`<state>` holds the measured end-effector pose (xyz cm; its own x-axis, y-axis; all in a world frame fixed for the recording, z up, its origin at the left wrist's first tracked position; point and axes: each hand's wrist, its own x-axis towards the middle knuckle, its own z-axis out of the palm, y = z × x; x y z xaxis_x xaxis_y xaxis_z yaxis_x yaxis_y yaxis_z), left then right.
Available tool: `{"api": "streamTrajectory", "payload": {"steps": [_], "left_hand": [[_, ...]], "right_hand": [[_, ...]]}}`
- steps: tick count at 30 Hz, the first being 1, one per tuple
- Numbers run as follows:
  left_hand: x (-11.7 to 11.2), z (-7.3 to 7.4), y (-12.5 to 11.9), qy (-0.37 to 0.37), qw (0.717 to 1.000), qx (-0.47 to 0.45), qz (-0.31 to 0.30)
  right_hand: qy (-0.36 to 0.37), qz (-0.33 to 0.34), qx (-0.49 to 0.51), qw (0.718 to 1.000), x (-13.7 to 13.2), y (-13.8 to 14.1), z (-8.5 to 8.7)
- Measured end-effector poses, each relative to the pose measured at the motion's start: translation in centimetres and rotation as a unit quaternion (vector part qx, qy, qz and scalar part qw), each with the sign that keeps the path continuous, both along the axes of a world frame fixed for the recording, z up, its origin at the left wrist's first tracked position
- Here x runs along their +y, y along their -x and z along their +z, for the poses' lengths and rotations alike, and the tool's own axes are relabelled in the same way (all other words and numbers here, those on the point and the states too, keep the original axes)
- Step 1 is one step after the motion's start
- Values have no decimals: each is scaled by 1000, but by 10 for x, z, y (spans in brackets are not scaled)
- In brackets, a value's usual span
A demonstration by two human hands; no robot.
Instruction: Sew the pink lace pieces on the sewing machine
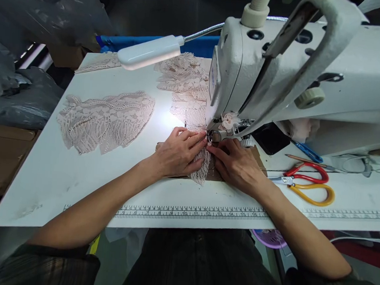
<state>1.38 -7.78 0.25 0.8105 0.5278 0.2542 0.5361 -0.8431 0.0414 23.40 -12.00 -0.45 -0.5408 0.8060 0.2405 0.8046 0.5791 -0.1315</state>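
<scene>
Pale pink lace (200, 168) lies under the needle area of a white sewing machine (234, 71), its lower end hanging toward me. My left hand (181, 152) rests on the lace just left of the needle, fingers stretched out and lying flat. On the other side, my right hand (237, 163) has its thumb and forefinger closed on the lace edge close to the presser foot. Its other fingers curl beneath and are partly hidden. More lace (181, 74) is bunched behind the needle. A fabric rosette (229, 121) sits on the machine above my right hand.
A separate lace piece (108, 119) lies flat at left on the white table (57, 181). Red-and-yellow-handled scissors (307, 183), blue-handled snips (308, 151) and a dark phone-like slab (271, 138) lie right. A lamp (150, 52) hangs above; a ruler strip (191, 213) lines the front edge.
</scene>
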Motion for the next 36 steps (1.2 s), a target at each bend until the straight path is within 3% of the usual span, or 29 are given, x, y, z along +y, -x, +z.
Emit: {"api": "streamTrajectory", "payload": {"steps": [14,19,23,27,30,33,36], "left_hand": [[0,4,-10,32,994,32,96],[1,1,-11,43,992,-12,114],[5,-4,-8,62,991,-64,95],[10,-3,-1,-7,980,-170,101],[9,6,6,-10,979,-200,48],[5,15,11,111,981,-145,-59],[1,19,15,183,975,-97,-82]], "right_hand": [[54,-22,0,998,-5,1,5],[47,-39,-20,998,-1,5,6],[35,-36,-7,999,0,2,1],[42,-33,87,995,1,-7,-2],[57,-48,199,977,4,-14,-2],[65,-54,253,964,7,-16,-1],[62,-50,252,965,7,-14,0]]}}
